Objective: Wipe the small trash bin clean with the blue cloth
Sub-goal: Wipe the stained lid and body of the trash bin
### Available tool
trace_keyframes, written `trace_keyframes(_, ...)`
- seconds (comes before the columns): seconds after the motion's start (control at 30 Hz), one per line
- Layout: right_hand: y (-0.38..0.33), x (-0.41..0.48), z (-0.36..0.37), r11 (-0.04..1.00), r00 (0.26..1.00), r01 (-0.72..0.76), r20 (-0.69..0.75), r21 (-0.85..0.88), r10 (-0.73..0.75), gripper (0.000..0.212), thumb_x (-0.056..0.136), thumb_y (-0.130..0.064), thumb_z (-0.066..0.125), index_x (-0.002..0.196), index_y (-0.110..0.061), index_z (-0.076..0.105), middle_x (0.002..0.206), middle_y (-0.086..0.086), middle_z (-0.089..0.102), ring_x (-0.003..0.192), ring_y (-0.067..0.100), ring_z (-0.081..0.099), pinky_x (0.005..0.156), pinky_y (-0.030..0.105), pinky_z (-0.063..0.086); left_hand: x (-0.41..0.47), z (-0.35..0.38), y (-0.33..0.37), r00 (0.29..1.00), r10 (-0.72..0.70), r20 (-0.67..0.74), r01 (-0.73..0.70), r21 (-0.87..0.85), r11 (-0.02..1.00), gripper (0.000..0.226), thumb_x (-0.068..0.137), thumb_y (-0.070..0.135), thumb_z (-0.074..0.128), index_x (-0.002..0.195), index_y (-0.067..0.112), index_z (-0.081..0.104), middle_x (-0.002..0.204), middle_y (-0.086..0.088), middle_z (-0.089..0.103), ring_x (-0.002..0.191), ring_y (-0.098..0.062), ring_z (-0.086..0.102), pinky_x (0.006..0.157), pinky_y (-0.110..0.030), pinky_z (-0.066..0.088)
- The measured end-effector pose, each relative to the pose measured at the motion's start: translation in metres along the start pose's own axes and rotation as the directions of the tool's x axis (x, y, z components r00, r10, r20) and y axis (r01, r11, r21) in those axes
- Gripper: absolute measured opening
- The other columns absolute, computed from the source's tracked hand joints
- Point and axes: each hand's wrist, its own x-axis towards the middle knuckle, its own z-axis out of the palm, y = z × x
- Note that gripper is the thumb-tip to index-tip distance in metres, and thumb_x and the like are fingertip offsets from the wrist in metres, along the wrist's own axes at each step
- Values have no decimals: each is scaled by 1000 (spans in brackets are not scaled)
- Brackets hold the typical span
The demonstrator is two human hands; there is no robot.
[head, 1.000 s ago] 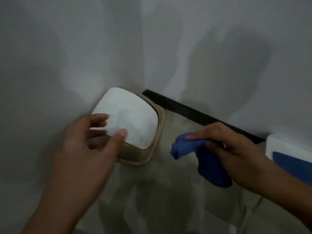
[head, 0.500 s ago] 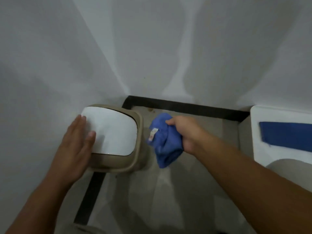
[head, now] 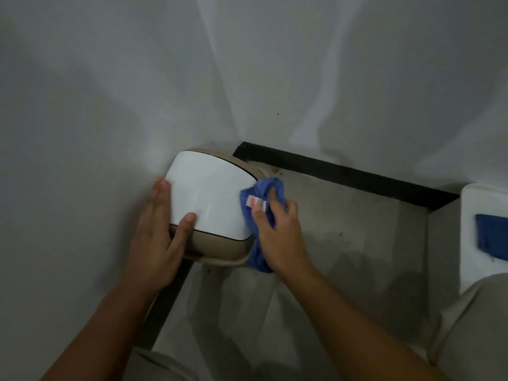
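The small trash bin (head: 211, 243) is beige with a white swing lid (head: 209, 196) and stands on the floor in the wall corner. My left hand (head: 162, 232) clasps its left side, fingers flat along the edge and thumb on the lid's front. A crumpled blue cloth (head: 259, 204) with a small white and orange tag is pressed against the bin's right side. My right hand (head: 277, 232) is closed on the cloth, which hangs down past the bin's lower rim.
White walls meet in the corner behind the bin, with a black skirting strip (head: 343, 174) along the floor. A white object with a blue panel (head: 489, 235) stands at the right edge. The grey floor (head: 343, 243) lies between it and the bin.
My right hand has brought the cloth from mid-air onto the bin's right side. My left hand has shifted to grip the bin's left edge with the thumb on the lid.
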Motion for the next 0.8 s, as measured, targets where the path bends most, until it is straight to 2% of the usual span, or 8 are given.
trace_keyframes(0.07, -2, -12, 6, 953, 989, 140, 87, -268, -121, 65, 89, -60, 36, 145, -36, 13, 142, -1, 22, 114, 10, 40, 96, 27, 41, 0, 0, -1, 1000, 1, 13, -1, -6, 1000, 70, 95, 58, 32, 152, 37, -1, 159, 17, 2, 140, 4, 3, 113, -30, 10)
trace_keyframes(0.1, -4, -17, 6, 905, 982, 184, 109, -383, -153, 64, 92, -56, 36, 146, -33, 10, 141, 3, 22, 114, 13, 41, 97, 30, 43, -1, 0, -2, 1000, 7, 18, -7, -7, 1000, 70, 94, 59, 31, 151, 41, -3, 157, 20, 1, 140, 5, 2, 112, -30, 10)
trace_keyframes(0.2, -2, -28, 0, 804, 978, 200, 72, -560, -193, 55, 96, -46, 32, 146, -27, 19, 130, 7, 34, 102, 17, 46, 84, 28, 46, -1, -1, -3, 999, 34, 33, -34, -11, 999, 70, 90, 65, 29, 148, 46, -5, 154, 24, 0, 137, 14, -2, 112, -26, 9)
trace_keyframes(0.27, -1, -34, -4, 766, 978, 196, 63, -612, -200, 51, 98, -42, 32, 145, -25, 22, 130, 7, 36, 105, 18, 45, 82, 28, 44, 1, 0, -4, 999, 40, 34, -40, -13, 999, 74, 89, 67, 28, 151, 41, 0, 154, 24, 2, 134, 19, -4, 112, -23, 9)
trace_keyframes(0.4, -16, -13, -2, 777, 990, 115, 9, -618, -139, 48, 98, -36, 32, 142, -19, 26, 135, 11, 35, 114, 25, 43, 91, 39, 46, 3, 0, -5, 999, 19, 44, -19, -15, 1000, 79, 87, 69, 28, 154, 33, 4, 155, 21, 3, 138, 11, -1, 112, -22, 7)
trace_keyframes(0.5, -29, 3, 1, 769, 990, 74, -45, -635, -133, 43, 98, -33, 32, 136, -14, 34, 133, 12, 38, 110, 26, 44, 87, 41, 46, 1, 2, -1, 998, 20, 53, -19, -26, 999, 79, 88, 67, 28, 154, 33, 2, 157, 20, -1, 141, 8, -3, 113, -23, 6)
trace_keyframes(0.7, -30, -28, -6, 649, 979, 190, 88, -737, -186, 32, 94, -24, 42, 122, -13, 51, 124, 12, 44, 106, 26, 43, 71, 33, 40, 0, 3, 2, 999, 19, 41, -18, -15, 1000, 79, 89, 64, 28, 154, 29, 1, 159, 15, -2, 140, 8, -5, 112, -20, 4)
trace_keyframes(0.8, -32, -44, -5, 677, 980, 193, 110, -711, -164, 29, 93, -23, 43, 118, -15, 54, 122, 9, 43, 104, 24, 43, 70, 30, 37, 0, 3, 2, 999, 23, 47, -23, -2, 1000, 79, 89, 65, 27, 154, 29, -1, 159, 14, -3, 139, 8, -6, 112, -21, 4)
